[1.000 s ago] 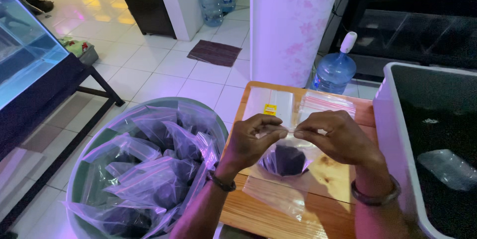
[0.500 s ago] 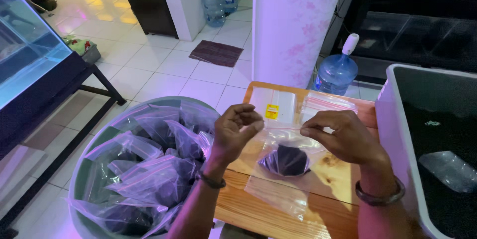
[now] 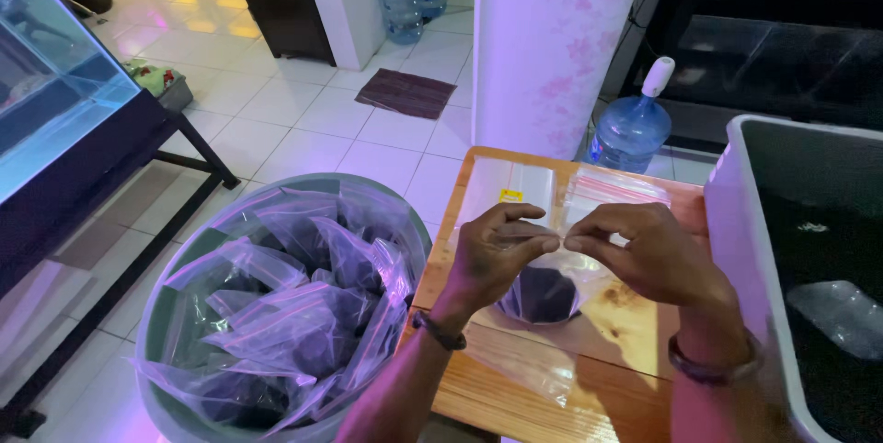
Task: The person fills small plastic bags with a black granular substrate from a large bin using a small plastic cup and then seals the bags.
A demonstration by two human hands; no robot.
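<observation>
Both hands pinching glossy clear bag, dark grainy fill, wooden table

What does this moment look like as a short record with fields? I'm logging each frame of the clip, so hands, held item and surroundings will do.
left hand: pinches the top edge of the small clear bag
right hand: pinches the same edge, fingertips meeting the left's
bag contents: dark material at the bottom
support: wooden table, empty clear bags lying on it
left of table: round tub heaped with filled bags
right of table: grey bin, dark inside
behind: water bottle on tiled floor
</observation>
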